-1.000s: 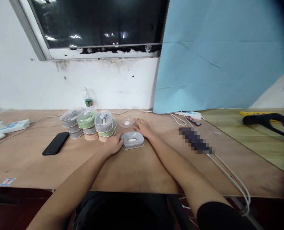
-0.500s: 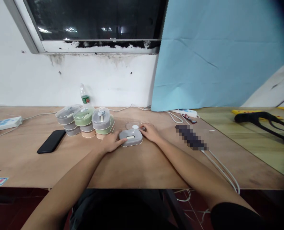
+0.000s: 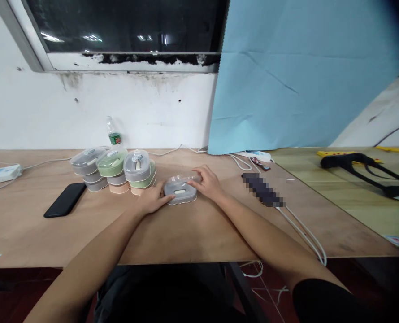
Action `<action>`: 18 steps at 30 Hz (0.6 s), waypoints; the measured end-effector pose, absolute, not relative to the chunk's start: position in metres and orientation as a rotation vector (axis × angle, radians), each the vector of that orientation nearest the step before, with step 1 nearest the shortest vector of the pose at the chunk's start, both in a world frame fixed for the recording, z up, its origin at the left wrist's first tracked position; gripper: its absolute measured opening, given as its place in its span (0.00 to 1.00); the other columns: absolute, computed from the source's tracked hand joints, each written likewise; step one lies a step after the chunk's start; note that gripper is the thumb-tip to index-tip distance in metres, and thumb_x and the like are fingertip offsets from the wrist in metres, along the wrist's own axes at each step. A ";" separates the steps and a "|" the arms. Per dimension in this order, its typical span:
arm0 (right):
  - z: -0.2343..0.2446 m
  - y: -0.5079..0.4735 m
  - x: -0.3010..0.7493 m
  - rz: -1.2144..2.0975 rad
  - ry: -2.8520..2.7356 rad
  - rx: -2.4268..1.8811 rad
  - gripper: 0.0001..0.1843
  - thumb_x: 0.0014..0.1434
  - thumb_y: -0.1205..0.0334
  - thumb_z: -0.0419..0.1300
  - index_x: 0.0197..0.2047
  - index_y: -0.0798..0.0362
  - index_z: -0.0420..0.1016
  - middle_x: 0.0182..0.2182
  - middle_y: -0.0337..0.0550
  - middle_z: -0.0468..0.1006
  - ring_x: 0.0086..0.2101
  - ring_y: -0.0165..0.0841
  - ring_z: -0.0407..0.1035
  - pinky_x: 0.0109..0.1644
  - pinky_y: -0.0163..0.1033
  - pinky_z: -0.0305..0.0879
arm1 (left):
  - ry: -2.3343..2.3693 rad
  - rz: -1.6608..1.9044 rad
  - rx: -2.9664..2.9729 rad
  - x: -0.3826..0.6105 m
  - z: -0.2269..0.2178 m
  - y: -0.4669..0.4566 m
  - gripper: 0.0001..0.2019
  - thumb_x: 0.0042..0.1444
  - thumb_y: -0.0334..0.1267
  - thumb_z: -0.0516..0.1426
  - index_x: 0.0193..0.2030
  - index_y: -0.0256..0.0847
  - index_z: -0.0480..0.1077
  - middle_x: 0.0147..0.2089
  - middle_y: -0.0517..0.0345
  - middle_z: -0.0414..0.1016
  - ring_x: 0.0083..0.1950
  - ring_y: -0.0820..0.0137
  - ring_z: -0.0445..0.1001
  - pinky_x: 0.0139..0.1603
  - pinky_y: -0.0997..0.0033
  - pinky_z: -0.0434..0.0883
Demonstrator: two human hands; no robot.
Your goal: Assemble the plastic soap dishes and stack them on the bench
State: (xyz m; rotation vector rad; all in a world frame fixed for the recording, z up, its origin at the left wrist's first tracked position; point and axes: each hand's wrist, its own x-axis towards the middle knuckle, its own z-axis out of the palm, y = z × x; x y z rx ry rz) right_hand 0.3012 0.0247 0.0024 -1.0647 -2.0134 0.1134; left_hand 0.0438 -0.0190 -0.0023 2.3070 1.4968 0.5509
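Observation:
A grey box (image 3: pixel 180 194) with a small white piece inside sits on the wooden table (image 3: pixel 192 229) in front of me. My left hand (image 3: pixel 154 200) rests against the box's left side, fingers curled round it. My right hand (image 3: pixel 209 183) grips a clear plastic lid (image 3: pixel 181 180) by its right edge and holds it tilted just over the grey box. To the left stands a pile of lidded boxes (image 3: pixel 116 170) in grey, green and peach.
A black phone (image 3: pixel 65 200) lies left of the pile. A plastic bottle (image 3: pixel 112 133) stands by the wall. White cables (image 3: pixel 302 233) and a dark blurred bar (image 3: pixel 263 190) lie to the right, a power strip (image 3: pixel 1 174) far left, a black tool (image 3: pixel 364 167) far right.
My right hand picked the clear lid up from the table behind the grey box and brought it over the box. My left hand stayed on the box.

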 end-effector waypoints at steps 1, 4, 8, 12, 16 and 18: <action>0.002 0.023 0.300 0.125 -2.025 -1.056 0.28 0.54 0.40 0.59 0.50 0.52 0.70 0.39 0.49 0.72 0.37 0.38 0.66 0.44 0.41 0.64 | 1.503 0.561 2.305 0.044 -0.002 -0.019 0.32 0.56 0.60 0.51 0.61 0.40 0.57 0.34 0.57 0.74 0.35 0.64 0.74 0.31 0.70 0.63; 0.000 0.019 0.298 0.216 -1.972 -1.041 0.29 0.56 0.39 0.57 0.51 0.52 0.69 0.36 0.48 0.72 0.35 0.37 0.66 0.43 0.41 0.65 | 1.519 0.626 2.306 0.046 0.000 -0.022 0.30 0.56 0.59 0.51 0.58 0.40 0.59 0.32 0.59 0.73 0.33 0.65 0.73 0.31 0.70 0.63; 0.000 0.020 0.297 0.444 -1.820 -1.017 0.31 0.59 0.38 0.50 0.54 0.54 0.67 0.34 0.45 0.74 0.31 0.34 0.67 0.36 0.37 0.65 | 1.493 0.744 2.280 0.048 0.008 -0.026 0.35 0.56 0.57 0.53 0.64 0.41 0.52 0.33 0.59 0.73 0.35 0.65 0.73 0.34 0.69 0.65; -0.004 0.032 0.298 0.703 -1.906 -1.088 0.28 0.60 0.39 0.49 0.45 0.54 0.74 0.33 0.43 0.77 0.31 0.33 0.69 0.33 0.34 0.64 | 1.438 0.756 2.262 0.049 0.012 -0.030 0.46 0.52 0.58 0.57 0.70 0.40 0.40 0.34 0.58 0.73 0.37 0.63 0.74 0.37 0.68 0.67; -0.013 0.045 0.301 0.816 -2.067 -1.184 0.25 0.57 0.41 0.54 0.41 0.54 0.78 0.34 0.42 0.79 0.31 0.32 0.70 0.35 0.34 0.64 | 1.460 0.651 2.311 0.049 0.012 -0.030 0.42 0.51 0.60 0.56 0.68 0.42 0.50 0.32 0.58 0.72 0.35 0.63 0.74 0.33 0.69 0.65; -0.016 0.047 0.302 0.797 -2.076 -1.201 0.25 0.57 0.41 0.54 0.41 0.53 0.78 0.34 0.42 0.80 0.32 0.32 0.70 0.35 0.33 0.63 | 1.460 0.611 2.328 0.049 0.011 -0.029 0.38 0.53 0.59 0.55 0.66 0.43 0.54 0.30 0.59 0.72 0.35 0.63 0.73 0.32 0.70 0.64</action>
